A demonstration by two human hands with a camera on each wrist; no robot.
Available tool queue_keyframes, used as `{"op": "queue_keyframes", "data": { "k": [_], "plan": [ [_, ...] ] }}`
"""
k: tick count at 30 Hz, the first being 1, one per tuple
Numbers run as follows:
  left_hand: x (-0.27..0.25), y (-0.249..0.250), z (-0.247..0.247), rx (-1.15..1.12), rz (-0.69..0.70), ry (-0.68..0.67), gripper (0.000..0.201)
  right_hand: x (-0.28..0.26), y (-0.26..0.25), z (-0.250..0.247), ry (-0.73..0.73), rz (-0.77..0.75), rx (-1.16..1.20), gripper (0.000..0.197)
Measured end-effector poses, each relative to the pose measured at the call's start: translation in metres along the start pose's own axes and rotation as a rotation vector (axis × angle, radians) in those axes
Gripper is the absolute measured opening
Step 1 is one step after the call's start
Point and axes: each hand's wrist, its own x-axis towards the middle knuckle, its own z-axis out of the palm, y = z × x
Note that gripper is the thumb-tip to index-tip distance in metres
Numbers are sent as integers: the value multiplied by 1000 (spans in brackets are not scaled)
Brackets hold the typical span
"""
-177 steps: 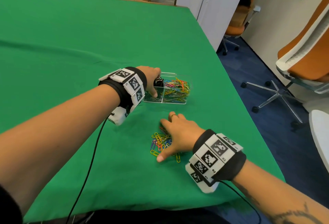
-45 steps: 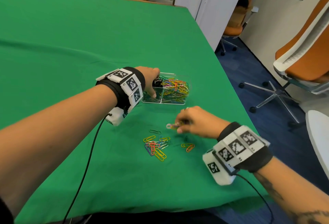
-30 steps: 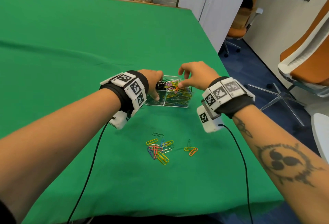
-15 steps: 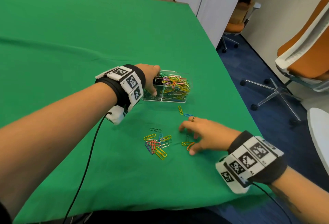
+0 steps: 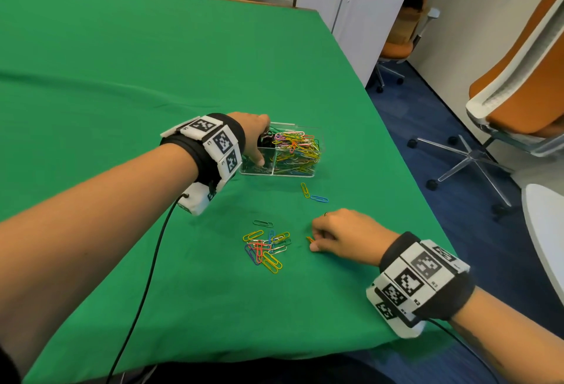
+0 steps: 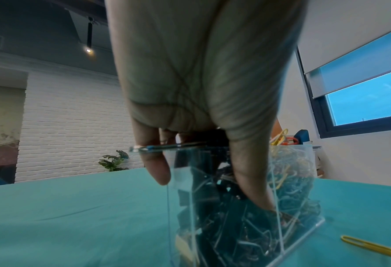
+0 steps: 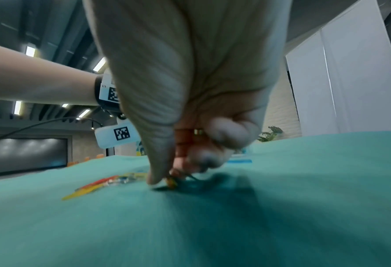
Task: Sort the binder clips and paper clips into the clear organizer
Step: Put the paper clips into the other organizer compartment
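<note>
The clear organizer [image 5: 293, 173] stands on the green cloth. Its right compartment is heaped with coloured paper clips [image 5: 297, 148] and its left compartment holds black binder clips [image 6: 212, 198]. My left hand [image 5: 256, 139] grips the organizer's left end, thumb [image 6: 247, 180] on the near wall and fingers [image 6: 157, 168] curled over the rim. My right hand [image 5: 314, 241] is low on the cloth, thumb and fingers pinching an orange paper clip [image 7: 171, 182]. A loose pile of paper clips [image 5: 267, 247] lies just left of that hand.
A yellow clip [image 5: 305, 190] and a blue clip [image 5: 319, 199] lie on the cloth just in front of the organizer. The table's right edge [image 5: 396, 151] drops to blue carpet with office chairs [image 5: 518, 102]. A black cable [image 5: 146, 276] runs from my left wrist.
My right hand went from above the organizer back down to the cloth and curled onto the orange clip. Two clips have appeared in front of the organizer. The left hand stayed put.
</note>
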Motion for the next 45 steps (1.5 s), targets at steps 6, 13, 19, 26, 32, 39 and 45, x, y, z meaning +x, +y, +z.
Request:
{"op": "queue_keyframes", "data": {
  "k": [6, 13, 19, 26, 32, 39, 45],
  "plan": [
    [0, 0, 0, 2, 1, -6, 72, -2, 13, -14, 37, 95, 87, 37],
    [0, 1, 0, 2, -1, -6, 70, 4, 5, -7, -73, 104, 189, 29],
    [1, 1, 0, 10, -3, 4, 71, 5, 8, -6, -106, 101, 309, 24],
    [1, 1, 1, 12, -2, -1, 71, 13, -5, -13, -61, 91, 314, 31],
    [0, 0, 1, 15, -4, 2, 73, 19, -11, -12, -15, 150, 155, 18],
    [0, 1, 1, 10, -1, 1, 72, 15, -11, -6, -48, 140, 87, 32],
    [0, 1, 1, 13, 1, 1, 73, 18, 8, -25, 58, 216, 347, 31]
  ]
}}
